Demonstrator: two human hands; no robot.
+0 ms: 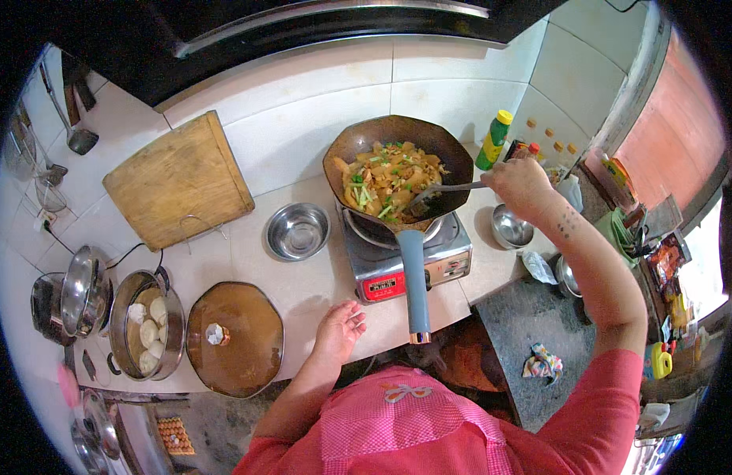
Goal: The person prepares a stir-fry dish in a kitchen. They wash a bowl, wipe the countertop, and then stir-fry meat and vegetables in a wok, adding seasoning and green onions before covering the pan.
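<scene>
A dark wok with a blue-grey handle rests on a portable stove. Sliced food with chopped green pieces fills much of it. My right hand grips the grey handle of a spatula, whose blade dips into the food at the wok's right side; the blade is partly hidden. My left hand is beside the counter's front edge, left of the wok handle, fingers apart and slightly curled, holding nothing. A steel bowl stands left of the stove, a smaller steel bowl right of it.
An octagonal glass lid lies on the counter beside a steamer pot of pale buns. A wooden cutting board leans on the tiled wall. A green bottle with a yellow cap stands behind my right hand. A patterned cloth lies at lower right.
</scene>
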